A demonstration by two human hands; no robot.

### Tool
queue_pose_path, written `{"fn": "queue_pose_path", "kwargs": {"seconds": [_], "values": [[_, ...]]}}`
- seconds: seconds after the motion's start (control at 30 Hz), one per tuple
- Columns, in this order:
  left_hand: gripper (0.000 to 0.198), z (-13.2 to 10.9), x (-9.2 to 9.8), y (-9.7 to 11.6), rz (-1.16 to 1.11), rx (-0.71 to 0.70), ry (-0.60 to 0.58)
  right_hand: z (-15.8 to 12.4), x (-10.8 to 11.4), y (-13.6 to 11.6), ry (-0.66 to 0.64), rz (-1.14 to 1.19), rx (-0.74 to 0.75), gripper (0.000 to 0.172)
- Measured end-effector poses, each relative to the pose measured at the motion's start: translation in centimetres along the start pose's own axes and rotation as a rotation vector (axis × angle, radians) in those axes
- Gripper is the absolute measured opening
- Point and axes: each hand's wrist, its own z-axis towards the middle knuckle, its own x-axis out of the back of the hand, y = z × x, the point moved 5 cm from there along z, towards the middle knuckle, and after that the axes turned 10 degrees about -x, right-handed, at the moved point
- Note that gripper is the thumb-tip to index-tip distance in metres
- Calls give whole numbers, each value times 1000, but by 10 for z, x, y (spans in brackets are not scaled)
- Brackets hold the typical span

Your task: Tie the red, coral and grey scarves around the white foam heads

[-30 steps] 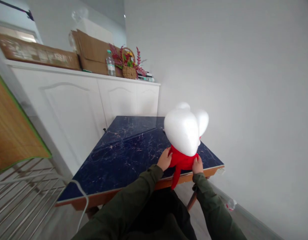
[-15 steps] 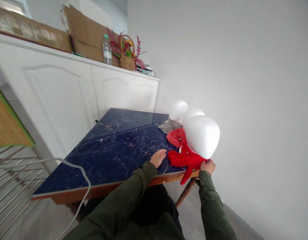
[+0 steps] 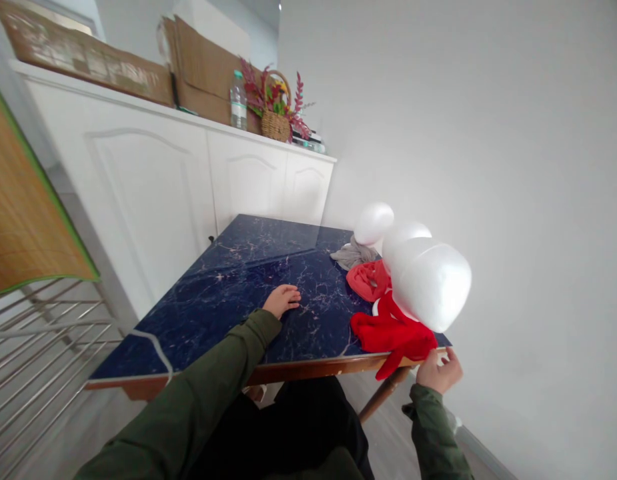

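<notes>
My left hand [image 3: 283, 299] lay flat and open on the dark marbled bench [image 3: 248, 280], palm down and holding nothing, well apart from the nearest foam head [image 3: 431, 283] and on the side away from the wall. My right hand [image 3: 438, 371] hung just past the bench's near edge, below that foam head, with the fingers loosely curled and half open; it gripped nothing that I could make out, though the fingertips came close to the dangling end of the red cloth [image 3: 393, 331]. The foam head, white and smooth, stood tilted at the bench's near corner with the red cloth bunched round its base and one strip trailing over the edge. Behind it stood a second foam head [image 3: 404, 235] with a coral cloth [image 3: 368, 280] at its foot, and farther back a third foam head [image 3: 373, 223] with a grey cloth [image 3: 352, 254]. Judging by this arrangement, all three heads had their cloths at the base; the red one looked loose and unevenly draped, so any tidying or tying of it seemed not yet finished.
</notes>
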Motion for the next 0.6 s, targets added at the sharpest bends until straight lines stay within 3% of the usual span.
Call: {"fn": "queue_pose_path", "kwargs": {"seconds": [0.07, 0.13, 0.23, 0.37, 0.43, 0.5, 0.6], "values": [[10, 11, 15, 7, -42, 19, 26, -24, 8, -9, 93, 45, 111, 37], [9, 20, 23, 10, -98, 71, 2, -49, 10, -28, 72, 199, 254, 30], [11, 27, 28, 11, -185, 197, -87, -85, 3, -77, -153, 532, 461, 18], [17, 32, 32, 8, -262, 350, -201, -130, -5, -166, -497, 795, 627, 7], [20, 34, 32, 6, -295, 413, -281, -153, 7, -215, -636, 860, 778, 11], [21, 35, 32, 5, -303, 448, -338, -171, 33, -257, -712, 905, 946, 17], [20, 36, 33, 4, -266, 466, -355, -183, 68, -291, -828, 790, 1057, 20]]}}
